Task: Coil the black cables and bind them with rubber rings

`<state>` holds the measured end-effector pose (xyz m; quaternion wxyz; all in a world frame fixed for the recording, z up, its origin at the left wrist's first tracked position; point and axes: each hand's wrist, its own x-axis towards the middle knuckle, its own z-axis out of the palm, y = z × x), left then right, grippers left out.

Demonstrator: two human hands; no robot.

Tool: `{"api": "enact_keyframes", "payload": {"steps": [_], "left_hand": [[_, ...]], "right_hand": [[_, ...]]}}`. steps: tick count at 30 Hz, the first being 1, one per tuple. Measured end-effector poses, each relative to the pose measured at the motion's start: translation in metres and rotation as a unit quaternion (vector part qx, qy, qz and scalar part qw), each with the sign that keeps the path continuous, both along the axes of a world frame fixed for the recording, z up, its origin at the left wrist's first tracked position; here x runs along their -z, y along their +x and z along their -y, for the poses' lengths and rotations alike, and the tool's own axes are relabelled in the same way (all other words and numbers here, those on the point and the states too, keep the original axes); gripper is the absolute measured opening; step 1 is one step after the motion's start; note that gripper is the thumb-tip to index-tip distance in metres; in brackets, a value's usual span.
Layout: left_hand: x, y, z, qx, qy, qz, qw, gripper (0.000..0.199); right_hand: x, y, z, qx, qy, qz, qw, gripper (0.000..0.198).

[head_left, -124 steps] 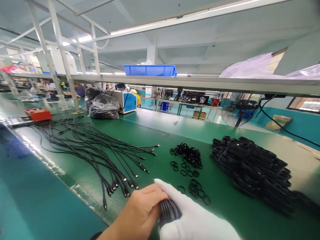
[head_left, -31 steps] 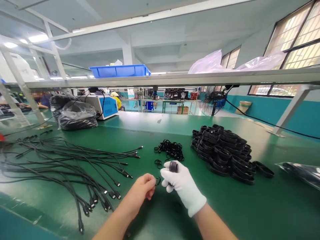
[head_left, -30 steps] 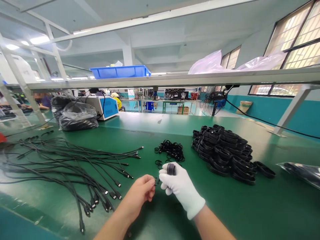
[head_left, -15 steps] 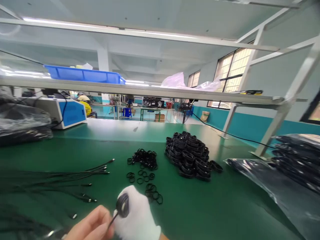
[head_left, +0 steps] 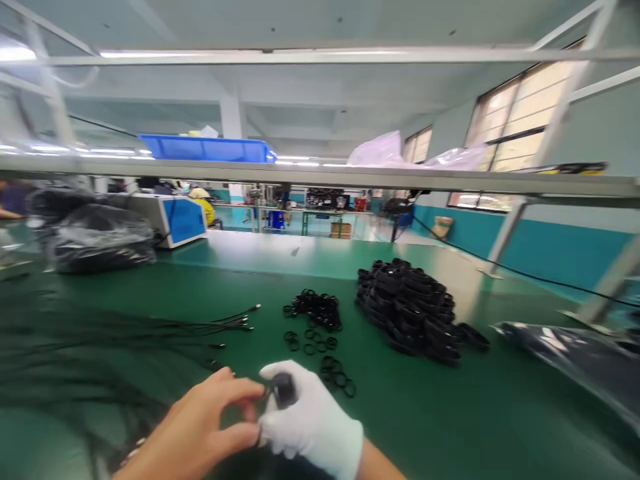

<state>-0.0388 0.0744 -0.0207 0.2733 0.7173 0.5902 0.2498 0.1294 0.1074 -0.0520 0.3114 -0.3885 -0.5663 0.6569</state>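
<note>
In the right hand (head_left: 314,421), blurred coil (head_left: 285,390), partly hidden

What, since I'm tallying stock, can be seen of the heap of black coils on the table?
The heap is a mound of many dark, oval coils with a dull, plastic-like look, stacked unevenly; blur hides finer detail. It rests on the green tabletop, right of the small black rings, one coil low at its right edge.

Factory workshop, long green workbench (head_left: 425,413)
</note>
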Motion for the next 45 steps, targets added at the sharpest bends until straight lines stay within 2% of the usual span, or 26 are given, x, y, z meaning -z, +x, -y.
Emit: {"api": "enact_keyframes", "payload": {"steps": [3, 5, 8, 13, 15, 18, 20, 22, 24, 26, 28, 30, 32, 34, 36, 37, 39, 41, 43, 45], "left_hand": [[-0.010, 0.010, 0.005, 0.014, -0.056, 0.046, 0.997, 0.045], [-0.009, 0.013, 0.009, 0.009, -0.084, 0.070, 0.994, 0.051], [-0.004, 0.015, 0.014, 0.008, -0.105, 0.080, 0.991, 0.055], [0.004, 0.018, 0.018, 0.016, -0.108, 0.078, 0.991, 0.055], [0.006, 0.021, 0.018, 0.014, -0.100, 0.055, 0.993, 0.054], [0.005, 0.025, 0.013, 0.010, -0.098, -0.005, 0.995, 0.048], [0.003, 0.023, 0.005, 0.027, -0.122, -0.025, 0.992, 0.043], [0.001, 0.014, -0.004, 0.059, -0.160, -0.014, 0.985, 0.031], [-0.001, 0.004, -0.011, 0.084, -0.189, 0.013, 0.978, 0.021], [0.000, -0.005, -0.012, 0.078, -0.190, 0.054, 0.977, 0.024], [0.002, -0.006, -0.006, 0.038, -0.172, 0.102, 0.979, 0.027], [0.004, 0.001, 0.006, -0.014, -0.126, 0.118, 0.985, 0.026], [0.004, 0.015, 0.021, -0.061, -0.058, 0.056, 0.995, 0.028], [0.005, 0.031, 0.035, -0.073, 0.003, -0.040, 0.997, 0.029], [0.007, 0.041, 0.044, -0.066, 0.022, -0.096, 0.993, 0.025], [0.009, 0.043, 0.045, -0.061, 0.016, -0.096, 0.993, 0.024], [0.016, 0.040, 0.040, -0.054, -0.021, -0.059, 0.997, 0.024], [0.021, 0.032, 0.030, -0.027, -0.071, -0.005, 0.997, 0.028], [0.021, 0.024, 0.021, 0.008, -0.109, 0.052, 0.993, 0.029], [0.016, 0.020, 0.017, 0.004, -0.120, 0.136, 0.983, 0.020]], "right_hand": [[0.007, 0.000, 0.001, -0.066, -0.065, 0.006, 0.996, 0.099], [0.013, 0.000, 0.001, -0.070, -0.060, 0.031, 0.995, 0.110], [0.017, 0.002, 0.002, -0.050, -0.013, 0.065, 0.997, 0.119], [0.016, 0.005, 0.003, -0.040, 0.074, 0.165, 0.983, 0.114], [0.019, 0.005, 0.004, -0.036, 0.129, 0.211, 0.968, 0.110], [0.026, 0.004, 0.008, -0.036, 0.177, 0.271, 0.946, 0.103], [0.026, 0.002, 0.009, -0.027, 0.201, 0.246, 0.948, 0.099], [0.022, 0.000, 0.010, 0.001, 0.207, 0.182, 0.961, 0.088], [0.014, -0.001, 0.009, 0.023, 0.145, 0.123, 0.981, 0.061], [0.007, 0.000, 0.008, -0.006, 0.037, 0.065, 0.997, 0.037], [0.005, 0.001, 0.007, -0.081, -0.060, 0.012, 0.995, 0.034], [0.006, 0.001, 0.006, -0.129, -0.100, -0.025, 0.986, 0.038], [0.007, 0.001, 0.004, -0.100, -0.096, -0.024, 0.990, 0.038], [0.005, 0.002, 0.003, -0.048, -0.053, -0.010, 0.997, 0.037], [0.001, 0.006, 0.002, -0.041, 0.010, 0.000, 0.999, 0.037], [-0.001, 0.008, 0.002, -0.061, 0.029, -0.003, 0.998, 0.038], [-0.003, 0.014, 0.004, -0.127, 0.017, -0.029, 0.991, 0.043], [-0.002, 0.017, 0.005, -0.186, -0.037, -0.088, 0.978, 0.048], [0.002, 0.019, 0.006, -0.204, -0.079, -0.171, 0.961, 0.052], [0.006, 0.018, 0.004, -0.212, -0.089, -0.243, 0.942, 0.052]]}}
